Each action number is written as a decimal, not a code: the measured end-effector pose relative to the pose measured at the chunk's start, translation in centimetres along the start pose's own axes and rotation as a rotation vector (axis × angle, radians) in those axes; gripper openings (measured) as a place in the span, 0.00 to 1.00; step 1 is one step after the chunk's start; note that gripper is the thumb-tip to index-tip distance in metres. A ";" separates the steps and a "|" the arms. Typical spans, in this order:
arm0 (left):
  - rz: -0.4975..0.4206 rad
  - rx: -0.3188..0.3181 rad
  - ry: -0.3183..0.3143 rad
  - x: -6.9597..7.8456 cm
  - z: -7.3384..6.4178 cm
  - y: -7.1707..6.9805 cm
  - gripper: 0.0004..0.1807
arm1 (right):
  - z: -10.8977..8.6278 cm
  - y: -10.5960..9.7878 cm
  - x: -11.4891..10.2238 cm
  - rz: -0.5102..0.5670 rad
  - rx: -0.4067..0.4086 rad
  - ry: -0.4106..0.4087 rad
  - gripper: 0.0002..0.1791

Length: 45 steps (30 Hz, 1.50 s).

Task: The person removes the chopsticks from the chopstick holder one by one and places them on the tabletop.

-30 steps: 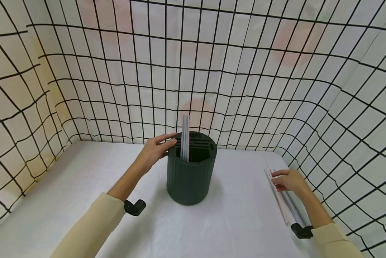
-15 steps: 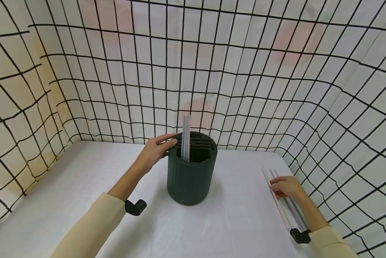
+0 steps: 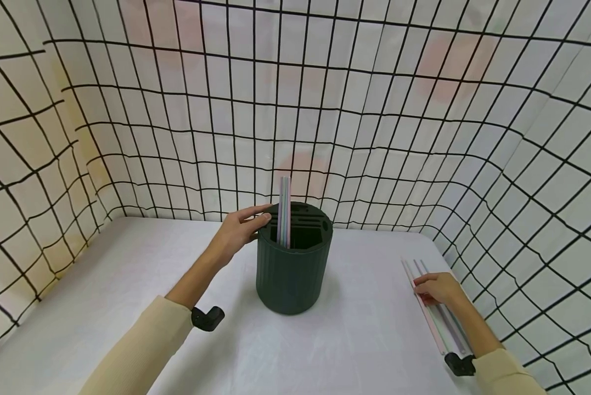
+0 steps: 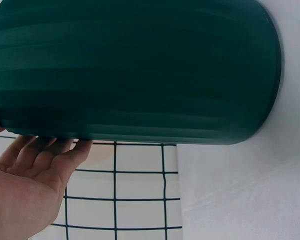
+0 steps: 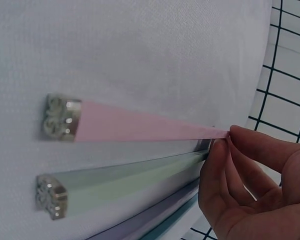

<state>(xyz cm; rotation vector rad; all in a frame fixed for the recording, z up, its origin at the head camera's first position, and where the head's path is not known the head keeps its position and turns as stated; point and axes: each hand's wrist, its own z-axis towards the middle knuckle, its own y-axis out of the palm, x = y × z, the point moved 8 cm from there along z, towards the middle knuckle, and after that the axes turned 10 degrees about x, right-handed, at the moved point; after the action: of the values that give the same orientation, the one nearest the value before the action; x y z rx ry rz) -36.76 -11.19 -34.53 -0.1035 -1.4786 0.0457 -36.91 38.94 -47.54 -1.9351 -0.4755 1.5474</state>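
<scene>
A dark green ribbed utensil holder [image 3: 290,280] with a slotted top stands upright on the white table. Several pastel chopsticks [image 3: 283,214] rise from one of its compartments. My left hand [image 3: 236,233] grips its upper left side, thumb at the rim and fingertips against the wall [image 4: 45,170]. At the right of the table, my right hand [image 3: 438,288] pinches a pink chopstick [image 5: 140,122] between thumb and fingers. That chopstick has a silver patterned end. Beside it lie a pale green chopstick [image 5: 115,182], a purple chopstick [image 5: 145,217] and a teal chopstick [image 5: 172,220].
Black wire mesh [image 3: 305,115] over white sheeting encloses the back and both sides of the table [image 3: 354,340]. The right-hand mesh [image 3: 547,274] runs close beside my right hand and the loose chopsticks.
My right hand has come slightly toward me along the chopsticks, and its fingers have closed on the pink one. The left hand and the holder have stayed in place.
</scene>
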 end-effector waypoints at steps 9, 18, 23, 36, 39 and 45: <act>-0.009 -0.002 -0.002 -0.1 0.0 0.0 0.25 | -0.1 -0.2 0.0 -0.033 0.009 -0.040 0.16; -0.003 -0.001 0.005 -0.1 0.1 0.0 0.25 | -0.7 -0.6 -2.0 0.013 0.041 -0.058 0.20; -0.007 0.002 0.005 -0.1 0.1 -0.1 0.25 | -1.3 -0.4 -5.3 0.056 0.023 -0.097 0.23; -0.012 0.007 0.006 0.0 0.1 0.0 0.24 | -5.4 1.0 -20.6 0.119 0.039 -0.333 0.23; -0.013 0.008 0.006 0.0 0.1 0.0 0.24 | -6.6 1.9 -23.9 0.154 0.033 -0.369 0.21; -0.009 0.006 0.008 -0.1 0.0 -0.1 0.24 | -9.2 4.7 -29.8 0.237 -0.038 -0.490 0.17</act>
<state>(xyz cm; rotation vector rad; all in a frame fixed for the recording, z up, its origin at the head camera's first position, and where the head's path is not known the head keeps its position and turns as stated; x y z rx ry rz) -36.79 -11.25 -34.57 -0.0917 -1.4705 0.0428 -36.08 14.82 -27.19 -1.6755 -0.4897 2.1954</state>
